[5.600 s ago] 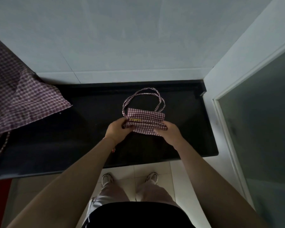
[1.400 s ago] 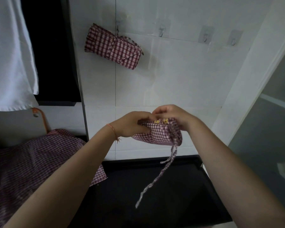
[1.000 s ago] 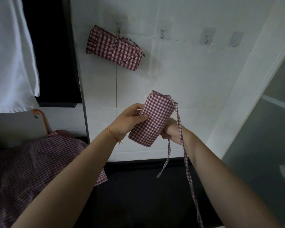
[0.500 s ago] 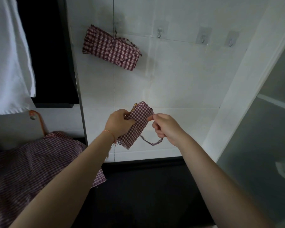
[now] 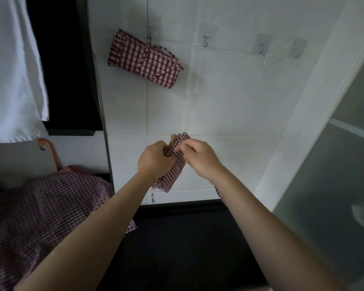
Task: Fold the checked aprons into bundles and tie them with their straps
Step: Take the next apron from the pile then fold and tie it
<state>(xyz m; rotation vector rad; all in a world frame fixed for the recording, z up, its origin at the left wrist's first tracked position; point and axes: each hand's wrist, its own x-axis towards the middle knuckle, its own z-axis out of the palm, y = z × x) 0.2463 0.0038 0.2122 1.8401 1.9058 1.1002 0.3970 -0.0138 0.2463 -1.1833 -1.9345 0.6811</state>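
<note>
A small folded bundle of red-and-white checked apron (image 5: pixel 174 171) is held up in the air in front of the tiled wall. My left hand (image 5: pixel 154 160) grips its left side, fingers curled round it. At the bundle's top end my right hand (image 5: pixel 197 157) pinches the cloth; whether it holds a strap there is hidden. A bit of checked strap (image 5: pixel 218 193) shows beside my right forearm. A second checked bundle (image 5: pixel 144 58) hangs tied on a wall hook. An unfolded checked apron (image 5: pixel 40 217) lies on the left of the black counter (image 5: pixel 187 248).
Three bare hooks (image 5: pixel 260 46) sit on the white tiled wall to the right of the hung bundle. A white towel (image 5: pixel 11 70) hangs at the upper left. An orange handle (image 5: pixel 51 152) hangs below it. A frosted glass panel (image 5: pixel 334 185) stands at the right.
Since the earliest frame the bundle was lifted off the counter. In the last second the hanging strap has been drawn in round it, and my right hand has moved onto the bundle's top.
</note>
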